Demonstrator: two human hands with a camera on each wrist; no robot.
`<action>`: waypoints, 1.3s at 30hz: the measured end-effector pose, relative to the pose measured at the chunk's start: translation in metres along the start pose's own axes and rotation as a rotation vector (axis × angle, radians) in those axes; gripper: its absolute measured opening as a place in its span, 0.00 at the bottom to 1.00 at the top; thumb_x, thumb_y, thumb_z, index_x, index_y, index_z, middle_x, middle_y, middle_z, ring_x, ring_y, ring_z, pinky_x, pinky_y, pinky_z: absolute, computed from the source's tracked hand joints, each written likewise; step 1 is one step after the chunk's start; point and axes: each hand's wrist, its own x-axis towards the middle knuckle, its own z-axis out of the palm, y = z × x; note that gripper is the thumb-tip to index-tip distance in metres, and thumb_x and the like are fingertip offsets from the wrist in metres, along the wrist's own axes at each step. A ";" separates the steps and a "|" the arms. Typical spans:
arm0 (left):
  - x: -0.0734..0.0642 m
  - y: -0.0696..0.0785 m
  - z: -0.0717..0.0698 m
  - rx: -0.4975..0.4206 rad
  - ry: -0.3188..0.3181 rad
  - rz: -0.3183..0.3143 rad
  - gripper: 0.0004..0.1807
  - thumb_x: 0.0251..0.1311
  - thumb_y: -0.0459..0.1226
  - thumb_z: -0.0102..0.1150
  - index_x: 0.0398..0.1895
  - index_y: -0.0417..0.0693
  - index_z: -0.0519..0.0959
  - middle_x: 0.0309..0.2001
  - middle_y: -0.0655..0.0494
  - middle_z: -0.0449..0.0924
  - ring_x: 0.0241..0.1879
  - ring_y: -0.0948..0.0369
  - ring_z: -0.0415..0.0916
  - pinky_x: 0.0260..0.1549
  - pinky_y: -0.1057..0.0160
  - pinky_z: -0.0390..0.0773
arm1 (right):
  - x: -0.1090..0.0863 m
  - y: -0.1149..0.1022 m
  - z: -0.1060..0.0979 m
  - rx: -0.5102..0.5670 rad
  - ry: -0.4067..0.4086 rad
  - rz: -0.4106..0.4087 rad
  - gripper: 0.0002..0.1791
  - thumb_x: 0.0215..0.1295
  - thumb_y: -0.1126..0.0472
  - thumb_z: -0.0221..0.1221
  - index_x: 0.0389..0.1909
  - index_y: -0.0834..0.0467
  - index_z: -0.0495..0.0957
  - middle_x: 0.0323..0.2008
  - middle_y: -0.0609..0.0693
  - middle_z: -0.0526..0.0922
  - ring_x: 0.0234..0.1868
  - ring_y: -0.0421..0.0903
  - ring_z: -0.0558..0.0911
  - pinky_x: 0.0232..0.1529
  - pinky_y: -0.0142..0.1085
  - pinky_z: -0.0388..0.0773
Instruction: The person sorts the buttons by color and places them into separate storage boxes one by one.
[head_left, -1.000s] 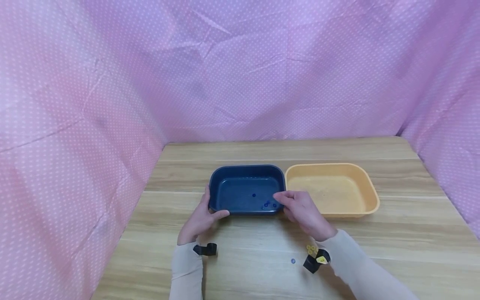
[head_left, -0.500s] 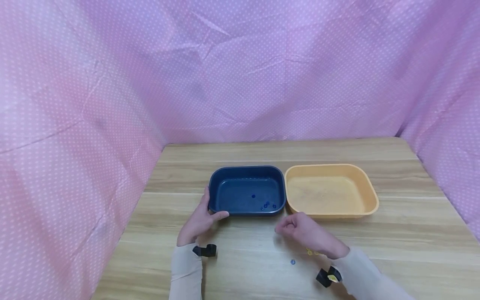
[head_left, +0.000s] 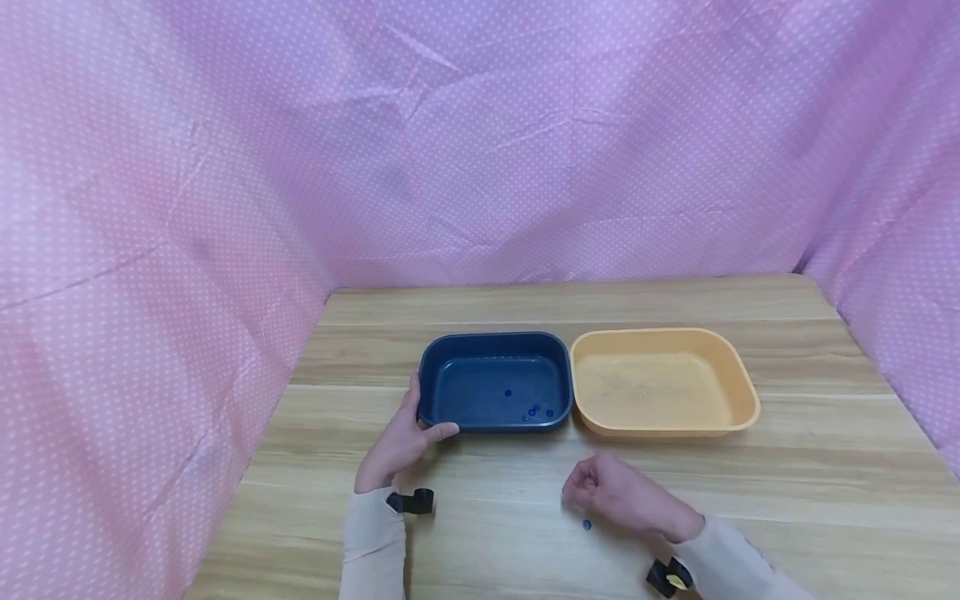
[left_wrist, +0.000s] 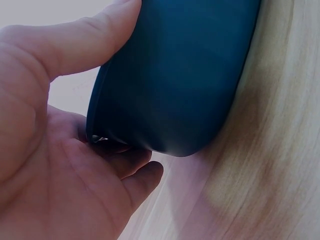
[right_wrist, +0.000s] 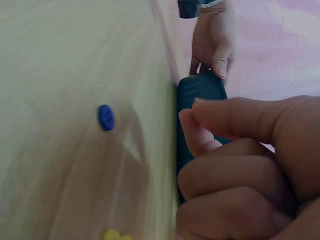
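Right hand (head_left: 615, 494), now back from the tub (head_left: 471, 398) and just beside the loose blue button (head_left: 587, 525) on the desk (head_left: 495, 542), has fingers curled, thumb meeting forefinger, nothing visible pinched; left hand (head_left: 395, 447) grips the tub, leaving the button near but unheld.

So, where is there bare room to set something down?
Bare wood lies behind the blue tray and yellow tray, before the pink curtain, and right of the yellow one, whose floor looks bare. Crowded: the blue one's near right corner, with small pieces, and around the right hand, blue piece and yellow pieces.
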 end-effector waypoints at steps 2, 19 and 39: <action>0.000 0.000 0.000 0.002 0.000 0.003 0.63 0.56 0.48 0.70 0.77 0.52 0.28 0.78 0.45 0.33 0.74 0.43 0.38 0.67 0.39 0.47 | -0.002 0.001 0.002 -0.049 0.000 0.018 0.04 0.61 0.60 0.64 0.30 0.57 0.81 0.22 0.46 0.78 0.24 0.42 0.73 0.25 0.32 0.70; 0.001 -0.004 0.001 -0.020 -0.003 0.005 0.64 0.55 0.48 0.70 0.77 0.52 0.28 0.78 0.47 0.33 0.75 0.44 0.37 0.68 0.40 0.47 | -0.013 0.003 0.015 -0.529 0.161 -0.027 0.17 0.47 0.52 0.72 0.17 0.46 0.71 0.18 0.37 0.68 0.25 0.39 0.69 0.27 0.36 0.67; 0.001 -0.001 0.000 -0.007 -0.009 -0.002 0.64 0.55 0.48 0.70 0.77 0.52 0.28 0.78 0.48 0.33 0.75 0.45 0.38 0.67 0.40 0.49 | -0.017 -0.006 0.028 -0.852 0.190 -0.104 0.12 0.51 0.69 0.58 0.15 0.55 0.68 0.13 0.46 0.66 0.15 0.45 0.68 0.15 0.41 0.66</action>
